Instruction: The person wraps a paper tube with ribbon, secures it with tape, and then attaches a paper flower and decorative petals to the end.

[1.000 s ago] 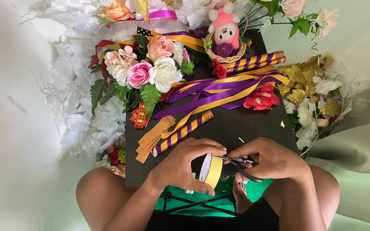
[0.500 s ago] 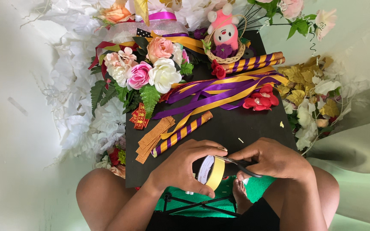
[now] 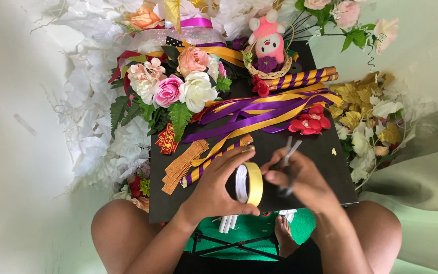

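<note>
Sitting with a black board (image 3: pixel 320 152) across bare knees, the person is working near its close edge. Seen from the head camera, the left hand (image 3: pixel 219 187) is wrapping its grip around a tape roll (image 3: pixel 249 183), thumb under and fingers over the yellow rim, holding it upright on edge just above the board. The right hand (image 3: pixel 297 182) is pressing its grip together on scissors (image 3: pixel 289 157), whose blurred blades are pointing away, just beside the roll. Purple and gold ribbons (image 3: pixel 259 114) are lying across the board's middle, with a red flower (image 3: pixel 310 123) at their right end. A bouquet (image 3: pixel 178 86) is resting at the far left, and a pink doll (image 3: pixel 268 43) is sitting in a small basket at the far edge.
</note>
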